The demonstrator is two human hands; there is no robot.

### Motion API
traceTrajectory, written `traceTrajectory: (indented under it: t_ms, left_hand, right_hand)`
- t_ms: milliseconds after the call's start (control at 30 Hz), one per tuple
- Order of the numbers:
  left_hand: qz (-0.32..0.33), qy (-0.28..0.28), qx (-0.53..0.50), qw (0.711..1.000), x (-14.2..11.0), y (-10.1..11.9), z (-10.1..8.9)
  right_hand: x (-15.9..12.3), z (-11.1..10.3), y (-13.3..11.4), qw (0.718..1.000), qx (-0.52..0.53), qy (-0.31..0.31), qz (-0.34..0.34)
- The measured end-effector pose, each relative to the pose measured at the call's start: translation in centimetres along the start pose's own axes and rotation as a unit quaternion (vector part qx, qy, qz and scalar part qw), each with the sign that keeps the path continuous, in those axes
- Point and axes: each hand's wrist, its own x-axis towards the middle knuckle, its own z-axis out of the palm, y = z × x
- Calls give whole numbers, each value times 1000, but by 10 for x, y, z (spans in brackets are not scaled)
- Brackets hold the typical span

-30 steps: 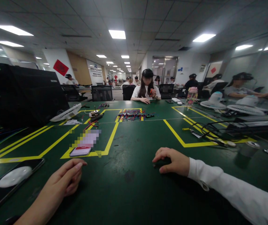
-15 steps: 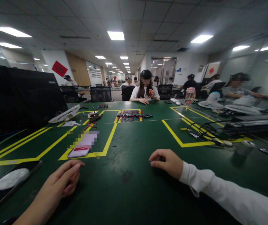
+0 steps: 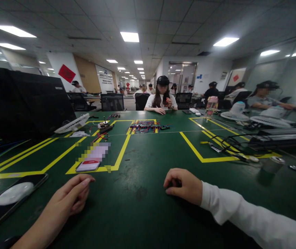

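Note:
My left hand (image 3: 71, 199) rests on its side on the green table (image 3: 137, 214), fingers stretched forward and loosely together, holding nothing I can see. A dark phone (image 3: 13, 199) lies just left of it, and a small red-and-white device (image 3: 88, 166) lies ahead on the yellow tape. My right hand (image 3: 184, 185), in a white sleeve, sits on the table at centre right. Its fingers curl down over a small dark thing that they mostly hide.
Yellow tape lines (image 3: 194, 150) mark boxes on the table. A bundle of red and blue wires (image 3: 145, 127) lies mid-table, with a white fan part (image 3: 72, 124) and black case (image 3: 26, 103) at left. Black cables and tools (image 3: 231, 143) lie right. A person (image 3: 162, 98) sits opposite; others work behind.
My right hand has slid a little left and closed its fingers more tightly over the small dark thing. My left hand has stayed in place.

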Motion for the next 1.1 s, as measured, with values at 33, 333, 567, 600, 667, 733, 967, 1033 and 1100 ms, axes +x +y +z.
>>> traceTrajectory:
  t_ms: [33,333,567,600,667,733,967,1033,1100]
  left_hand:
    - [-2,0,2,1000,-1,0,0]
    - [-2,4,7,1000,0,-1,0]
    - [-2,-4,8,1000,4,-6,-5]
    - [-5,-7,7,1000,3,-6,-5]
    - [-7,-12,6,1000,3,-5,-4]
    - [-7,-15,8,1000,2,-3,-3]
    - [0,-9,-1,1000,0,-2,-2]
    - [4,-4,-6,1000,-1,-1,0]
    - [9,0,-4,1000,-2,0,3]
  right_hand:
    - [0,-1,-1,1000,-5,-7,-2]
    - [9,-14,17,998,40,-40,8]
    - [1,-51,28,1000,2,22,-16]
    - [-2,-48,25,999,-13,25,-21]
    - [-5,-34,17,998,-51,18,-36]
    - [-5,-15,11,995,-89,4,-50]
    - [-3,-25,18,982,-44,164,-79]
    - [-15,-62,23,954,-92,279,-51]
    - [-36,-109,31,903,-172,394,19]
